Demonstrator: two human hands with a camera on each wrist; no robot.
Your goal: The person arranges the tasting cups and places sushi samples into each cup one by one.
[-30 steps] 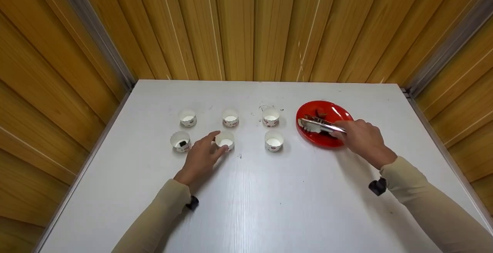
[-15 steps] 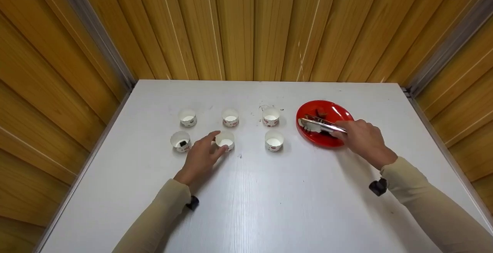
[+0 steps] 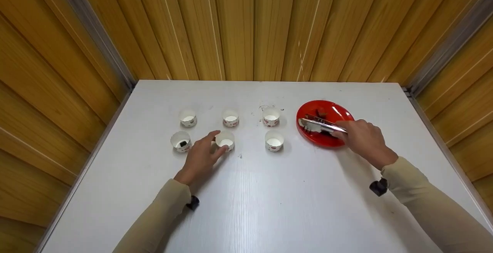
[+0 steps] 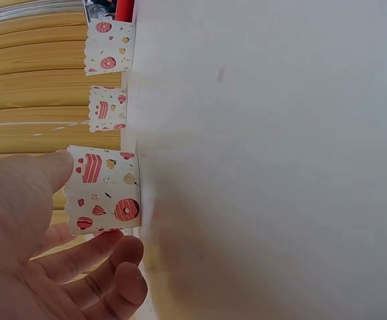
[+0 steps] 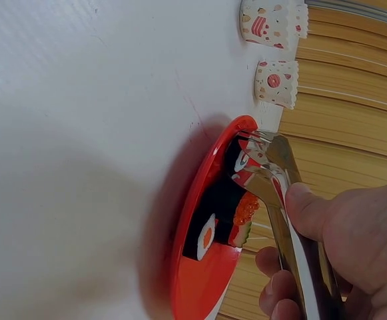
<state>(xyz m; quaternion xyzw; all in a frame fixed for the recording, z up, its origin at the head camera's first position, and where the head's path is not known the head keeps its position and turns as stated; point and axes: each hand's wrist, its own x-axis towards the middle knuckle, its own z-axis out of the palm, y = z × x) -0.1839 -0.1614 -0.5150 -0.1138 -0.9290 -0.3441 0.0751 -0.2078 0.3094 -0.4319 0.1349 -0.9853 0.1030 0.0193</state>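
Note:
My left hand holds a small white paper baking cup between thumb and fingers; the cup, printed with pink cakes and donuts, stands on the table in the front row. Over at the right, my right hand grips metal tongs. The tong tips reach down to a red plate, around or against a black-wrapped sushi roll; whether they squeeze it is unclear. Several sushi pieces lie on the plate, one topped with orange roe.
Front-row neighbours are a cup with a dark piece inside and another cup. Behind stand three more cups, at left, middle and right. The white table meets wood-patterned walls.

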